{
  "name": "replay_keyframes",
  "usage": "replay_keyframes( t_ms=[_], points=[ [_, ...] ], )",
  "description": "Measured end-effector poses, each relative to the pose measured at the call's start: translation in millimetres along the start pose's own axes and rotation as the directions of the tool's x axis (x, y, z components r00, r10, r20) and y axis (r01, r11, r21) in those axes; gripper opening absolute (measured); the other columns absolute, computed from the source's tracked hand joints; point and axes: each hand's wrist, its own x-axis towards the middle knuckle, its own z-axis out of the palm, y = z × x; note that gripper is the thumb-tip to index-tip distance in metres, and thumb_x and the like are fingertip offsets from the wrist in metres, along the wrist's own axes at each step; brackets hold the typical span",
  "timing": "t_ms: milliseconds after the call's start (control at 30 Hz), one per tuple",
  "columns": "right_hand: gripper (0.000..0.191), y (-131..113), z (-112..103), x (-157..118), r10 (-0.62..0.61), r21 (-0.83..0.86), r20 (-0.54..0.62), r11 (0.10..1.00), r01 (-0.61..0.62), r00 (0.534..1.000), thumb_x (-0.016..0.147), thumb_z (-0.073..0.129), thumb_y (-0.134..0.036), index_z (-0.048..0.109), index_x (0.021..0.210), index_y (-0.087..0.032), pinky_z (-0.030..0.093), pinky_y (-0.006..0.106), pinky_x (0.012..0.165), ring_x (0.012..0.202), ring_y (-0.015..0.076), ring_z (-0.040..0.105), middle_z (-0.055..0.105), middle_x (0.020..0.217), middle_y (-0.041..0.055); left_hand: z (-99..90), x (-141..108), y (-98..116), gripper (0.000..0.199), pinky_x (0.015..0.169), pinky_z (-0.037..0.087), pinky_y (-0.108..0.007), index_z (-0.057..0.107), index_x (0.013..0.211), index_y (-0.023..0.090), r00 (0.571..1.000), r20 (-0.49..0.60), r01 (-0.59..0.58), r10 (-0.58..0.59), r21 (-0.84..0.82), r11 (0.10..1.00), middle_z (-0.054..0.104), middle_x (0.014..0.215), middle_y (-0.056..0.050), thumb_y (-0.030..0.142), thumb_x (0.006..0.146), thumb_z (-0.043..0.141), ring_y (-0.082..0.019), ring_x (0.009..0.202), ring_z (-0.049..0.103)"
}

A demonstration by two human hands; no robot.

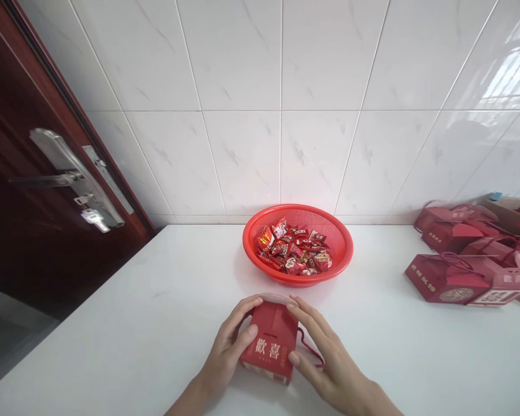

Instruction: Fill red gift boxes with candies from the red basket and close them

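Head view, left hand (225, 346): cupped on left side of red box (271, 341), thumb on its top.
Head view, right hand (325, 352): fingers closed on the box's right side.
Box: on white counter (156, 323), in front of red basket (344, 254) of wrapped candies (294, 248).
Cord (311, 349): right of box.

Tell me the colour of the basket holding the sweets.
Bright red basket, seen in the head view, the only one.
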Motion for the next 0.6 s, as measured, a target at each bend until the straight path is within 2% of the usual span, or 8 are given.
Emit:
replay_keyframes(
  t_ms=[167, 267, 467, 600],
  points=[
    [0.071, -4.3, 0.2, 2.9, -0.035, 0.052, -0.065, 0.998, 0.039, 0.997, 0.103, 0.057, -0.041, 0.023, 0.163, -0.027, 0.050, 0.032, 0.112, 0.141, 0.0212, 0.052, 0.053, 0.154, 0.0118, 1.6, -3.1, -6.7, 0.066, 0.115, 0.049, -0.041, 0.055, 0.147, 0.027, 0.999, -0.037, -0.005, 0.003, -0.047, 0.999, 0.059, 0.148, -0.014, 0.053, 0.089, 0.072, -0.032, 0.138, 0.055],
    [0.069, -4.1, 0.2, 4.4, -0.043, 0.067, -0.080, 0.997, 0.049, 0.996, 0.102, 0.059, -0.040, 0.027, 0.161, -0.028, 0.053, 0.031, 0.109, 0.135, 0.0211, 0.056, 0.060, 0.146, 0.0107, 1.4, -3.0, -7.4, 0.065, 0.114, 0.049, -0.041, 0.055, 0.147, 0.026, 0.999, -0.015, -0.036, 0.035, -0.032, 0.999, 0.061, 0.145, -0.014, 0.050, 0.089, 0.072, -0.032, 0.137, 0.057],
    [0.055, -2.8, -2.3, 5.8, -0.078, 0.037, -0.066, 0.996, 0.081, 0.995, 0.100, 0.062, -0.034, 0.045, 0.152, -0.027, 0.050, 0.035, 0.113, 0.138, 0.0220, 0.054, 0.061, 0.146, 0.0100, 1.1, -0.4, -1.1, 0.041, 0.109, 0.051, -0.039, 0.070, 0.125, 0.025, 0.994, 0.009, -0.106, 0.106, 0.053, 0.993, 0.064, 0.137, -0.013, 0.047, 0.090, 0.070, -0.031, 0.129, 0.060],
    [0.043, -3.6, -2.6, 6.4, -0.095, 0.040, -0.079, 0.994, 0.098, 0.992, 0.099, 0.062, -0.030, 0.055, 0.141, -0.025, 0.053, 0.036, 0.109, 0.135, 0.0237, 0.056, 0.062, 0.143, 0.0119, 1.1, 0.3, 1.0, 0.034, 0.108, 0.050, -0.040, 0.072, 0.111, 0.024, 0.993, 0.029, -0.120, 0.118, 0.080, 0.990, 0.064, 0.134, -0.013, 0.050, 0.089, 0.070, -0.032, 0.130, 0.057]
  ],
)
